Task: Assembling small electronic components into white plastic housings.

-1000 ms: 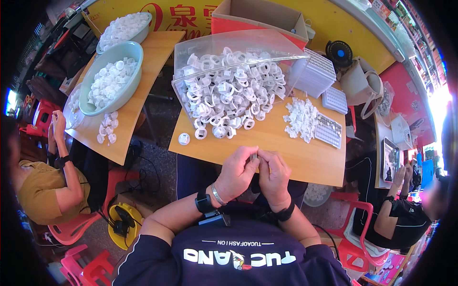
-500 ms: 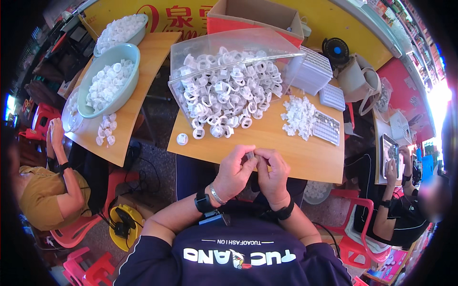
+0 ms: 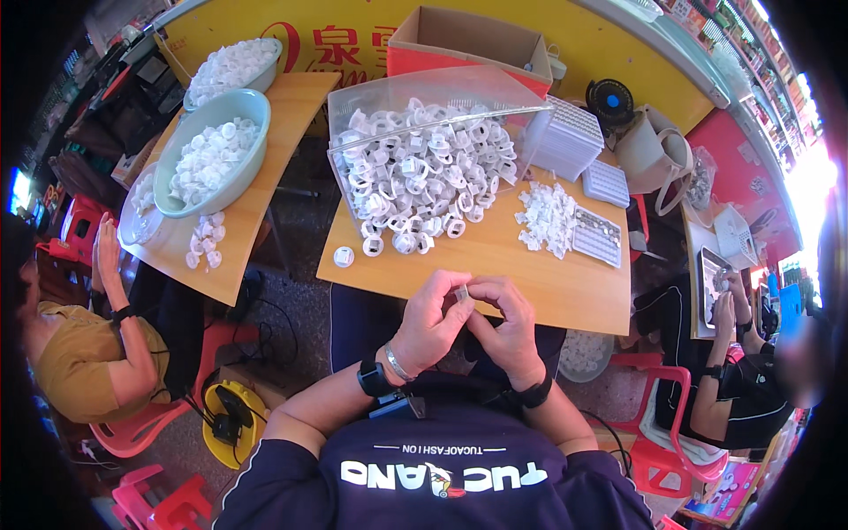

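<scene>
a light wood-coloured table [image 3: 424,283] carries a clear plastic bin [image 3: 459,86], tilted, full of white ring-shaped pieces [image 3: 428,172], some lying on the wood along its lower edge. one white piece [image 3: 344,256] sits apart near the left corner. to the right are stacked white trays [image 3: 565,141], a pale tray [image 3: 606,183], a heap of small white parts [image 3: 545,216] and a gridded tray [image 3: 598,238]. a second table [image 3: 234,276] bears two pale green basins [image 3: 262,146] and loose white pieces [image 3: 206,240].
</scene>
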`<state>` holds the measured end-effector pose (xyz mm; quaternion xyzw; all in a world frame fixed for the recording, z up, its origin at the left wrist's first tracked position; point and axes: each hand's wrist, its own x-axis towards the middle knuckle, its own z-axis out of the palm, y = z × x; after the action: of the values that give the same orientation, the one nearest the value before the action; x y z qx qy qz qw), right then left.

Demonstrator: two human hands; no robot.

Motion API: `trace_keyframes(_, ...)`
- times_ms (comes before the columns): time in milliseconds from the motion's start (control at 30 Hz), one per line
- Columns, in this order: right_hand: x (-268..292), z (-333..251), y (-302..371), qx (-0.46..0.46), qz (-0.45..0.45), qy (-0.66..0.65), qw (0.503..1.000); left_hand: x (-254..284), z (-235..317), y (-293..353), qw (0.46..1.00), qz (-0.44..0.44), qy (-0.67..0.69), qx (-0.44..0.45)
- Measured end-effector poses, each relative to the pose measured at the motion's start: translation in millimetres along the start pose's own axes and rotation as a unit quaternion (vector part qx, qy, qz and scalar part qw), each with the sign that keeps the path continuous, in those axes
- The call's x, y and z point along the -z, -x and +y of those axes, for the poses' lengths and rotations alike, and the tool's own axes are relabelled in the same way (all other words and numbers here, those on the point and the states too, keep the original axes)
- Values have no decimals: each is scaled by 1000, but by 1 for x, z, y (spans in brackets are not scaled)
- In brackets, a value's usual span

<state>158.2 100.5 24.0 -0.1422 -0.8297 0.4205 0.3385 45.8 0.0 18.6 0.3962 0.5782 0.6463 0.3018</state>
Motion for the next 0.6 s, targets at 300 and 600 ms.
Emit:
trace_keyframes(300,2,-1,2,-9,6,-22,1000,0,0,6,999,-22,24,29)
trace_keyframes(600,5,-10,-9,-24,-40,-12,999,10,-4,-3,965,-38,237,108)
